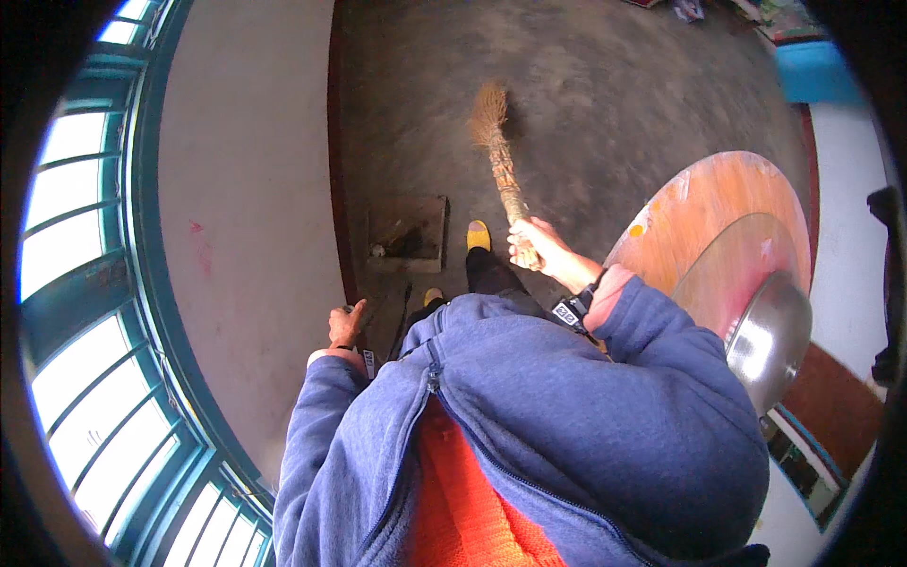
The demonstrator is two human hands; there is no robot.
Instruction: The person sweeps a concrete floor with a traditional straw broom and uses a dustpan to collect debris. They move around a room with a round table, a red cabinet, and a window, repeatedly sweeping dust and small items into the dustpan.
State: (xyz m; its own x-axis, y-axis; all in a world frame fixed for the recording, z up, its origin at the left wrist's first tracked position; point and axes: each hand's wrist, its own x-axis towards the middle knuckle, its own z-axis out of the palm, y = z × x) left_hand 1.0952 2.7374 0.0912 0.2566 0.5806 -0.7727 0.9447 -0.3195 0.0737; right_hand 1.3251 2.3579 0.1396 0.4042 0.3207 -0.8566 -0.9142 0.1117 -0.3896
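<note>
Blue fleece jacket (529, 416) is filling the view; right hand (525, 242) is wrapping tight around a straw broom (498, 151) on the concrete floor (605, 94), left hand (346, 325) is gripping the dustpan handle (378, 312). Short strokes toward the dustpan (408, 232) are probably working best.

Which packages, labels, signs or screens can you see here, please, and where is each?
Small black-and-white tag: on the right wrist strap, rectangular.
Small white tag: at the left blue sleeve cuff, narrow strip.
Colourful packets: far floor at the top edge, too blurred to describe.
No signs or screens.
</note>
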